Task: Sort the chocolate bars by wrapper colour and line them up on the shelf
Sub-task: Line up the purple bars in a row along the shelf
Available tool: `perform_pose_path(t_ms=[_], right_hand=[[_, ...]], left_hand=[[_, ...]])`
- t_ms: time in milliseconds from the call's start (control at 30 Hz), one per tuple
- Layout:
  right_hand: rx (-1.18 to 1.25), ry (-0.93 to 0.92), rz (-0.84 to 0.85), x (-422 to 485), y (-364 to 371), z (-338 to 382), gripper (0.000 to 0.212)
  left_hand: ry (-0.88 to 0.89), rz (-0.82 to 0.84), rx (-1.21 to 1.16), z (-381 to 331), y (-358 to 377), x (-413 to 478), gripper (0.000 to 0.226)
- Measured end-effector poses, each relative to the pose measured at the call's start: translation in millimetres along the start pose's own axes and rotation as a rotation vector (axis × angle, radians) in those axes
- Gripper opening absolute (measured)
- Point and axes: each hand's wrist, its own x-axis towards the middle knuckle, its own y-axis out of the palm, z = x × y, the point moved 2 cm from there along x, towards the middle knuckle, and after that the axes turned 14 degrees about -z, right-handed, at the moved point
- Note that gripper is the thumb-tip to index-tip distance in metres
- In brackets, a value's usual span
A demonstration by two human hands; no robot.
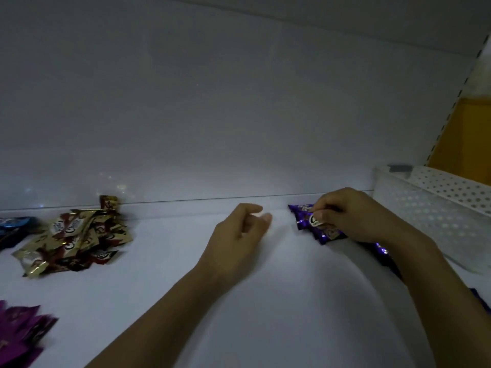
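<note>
Right hand (348, 216) pinches a purple bar (305, 217), the rest part-hidden under the forearm; left hand (239, 232) hovers loosely curled, holding nothing; blue bars (13, 227) cut off at frame edge

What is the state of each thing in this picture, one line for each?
purple bars: overlapping, near the back wall.
right hand: pinches one of the purple bars.
left hand: loosely curled, holds nothing.
gold bars: loose heap, not lined up.
blue bars: left edge, partly cut off.
magenta bars: loose heap, front left.
white basket: stands at right, contents hidden.

Dim, bluish, soft-focus view; wide-angle edge distortion.
</note>
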Motion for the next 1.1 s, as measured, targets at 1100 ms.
perform_pose_path(t_ms=[1100], right_hand=[[-0.272, 0.168, -0.033, -1, -4, -35, 0.004]], left_hand=[[0.570, 0.299, 0.680, 7, 21, -8, 0.046]])
